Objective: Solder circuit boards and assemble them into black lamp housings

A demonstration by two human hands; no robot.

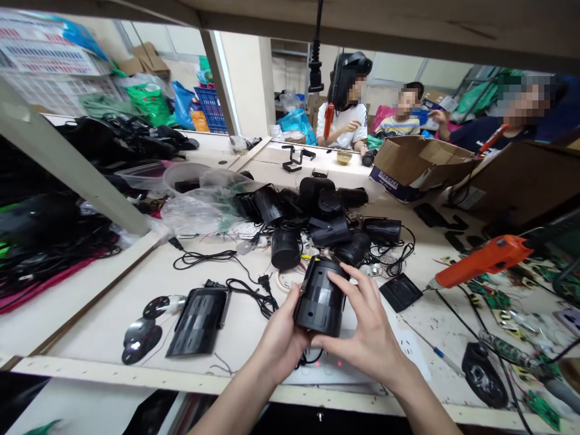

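Between my two hands, over the front of the bench, is a black plastic cylindrical housing (322, 296) with small holes and slots in its side. My left hand (285, 332) grips it from the left and below, its thumb along the side. The thumb and fingers of my right hand (369, 329) close on its right side and lower edge. Left of my hands, a similar black housing (199, 320) lies on the bench beside several shiny round discs (140, 332). A black power cord (254, 296) is coiled between them. Behind my hands several more black housings (285, 248) are heaped.
An orange electric screwdriver (484, 263) lies at the right, near green circuit boards (496, 296) and a black square plate (401, 292). Behind are an open cardboard box (417, 160) and clear plastic bags (199, 205). A hanging cable (316, 66) dangles ahead. Several people sit across the bench.
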